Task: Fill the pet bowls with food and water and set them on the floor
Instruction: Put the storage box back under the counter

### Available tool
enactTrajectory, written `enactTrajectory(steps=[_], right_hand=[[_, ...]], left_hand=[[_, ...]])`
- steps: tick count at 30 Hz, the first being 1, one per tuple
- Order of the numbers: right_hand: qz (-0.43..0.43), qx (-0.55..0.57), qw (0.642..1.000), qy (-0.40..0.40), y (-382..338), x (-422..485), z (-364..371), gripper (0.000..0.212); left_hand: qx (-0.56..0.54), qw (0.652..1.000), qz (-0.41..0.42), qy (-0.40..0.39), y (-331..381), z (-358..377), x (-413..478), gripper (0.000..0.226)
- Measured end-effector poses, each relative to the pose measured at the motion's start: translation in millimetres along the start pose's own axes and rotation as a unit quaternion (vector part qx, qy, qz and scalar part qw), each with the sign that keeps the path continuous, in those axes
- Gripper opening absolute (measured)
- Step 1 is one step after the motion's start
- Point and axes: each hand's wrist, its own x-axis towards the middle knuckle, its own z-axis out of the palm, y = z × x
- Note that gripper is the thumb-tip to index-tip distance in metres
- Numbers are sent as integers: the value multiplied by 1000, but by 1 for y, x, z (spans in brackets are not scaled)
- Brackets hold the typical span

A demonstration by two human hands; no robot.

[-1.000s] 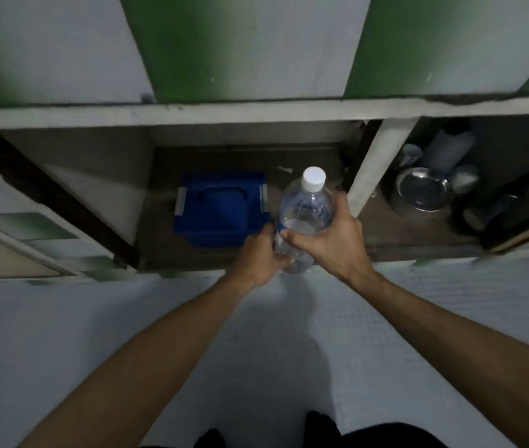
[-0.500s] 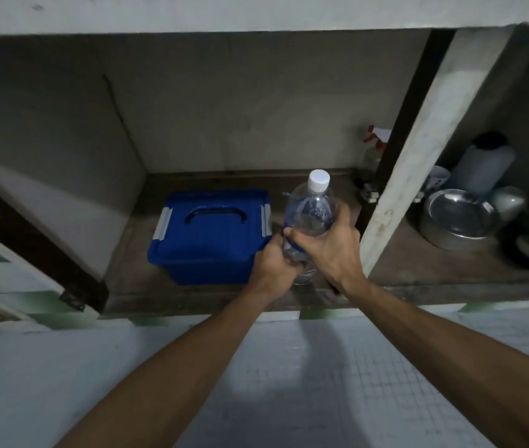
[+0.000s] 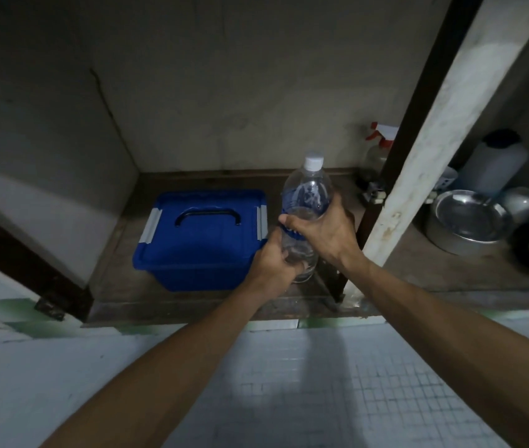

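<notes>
A clear plastic water bottle with a white cap stands upright inside an open low cabinet, just right of a blue lidded storage box. My right hand grips the bottle's middle from the right. My left hand holds its lower part from the left. In the right compartment sits a steel bowl, apart from both hands.
A white post divides the cabinet right beside the bottle. A spray bottle stands behind it. A white container and other dim items crowd the right compartment. An open cabinet door is at the left. Tiled floor lies in front.
The camera has dropped lower and closer to the cabinet. Both hands keep their hold on the bottle, which has stayed beside the blue box.
</notes>
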Motion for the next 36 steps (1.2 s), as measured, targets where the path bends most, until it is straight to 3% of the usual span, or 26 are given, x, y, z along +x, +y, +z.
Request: enactTrajectory(steps=[4,11,16,21,26,36], right_hand=[[12,-24,1000,-15,-5,-3,-4,93],[68,-112,991,-4,-22,-24,-8,72],[96,-159,982,-21,-70,-63,-32,33],[94,-174,977,-82,-157,-110,-75,17],[106,-167,974,-112,-274,-144,-119,15],[63,-159,980,-101,-485,-133,-211,18]], left_hand=[[27,999,-23,-1,5,-4,0,56],[87,996,-8,36,41,-15,-28,41],[111,993,-23,-10,86,-35,-80,25],[113,992,-39,-40,167,-70,-137,19],[96,994,-48,-25,274,-118,-185,17],[89,995,-34,-27,489,-218,-218,16]])
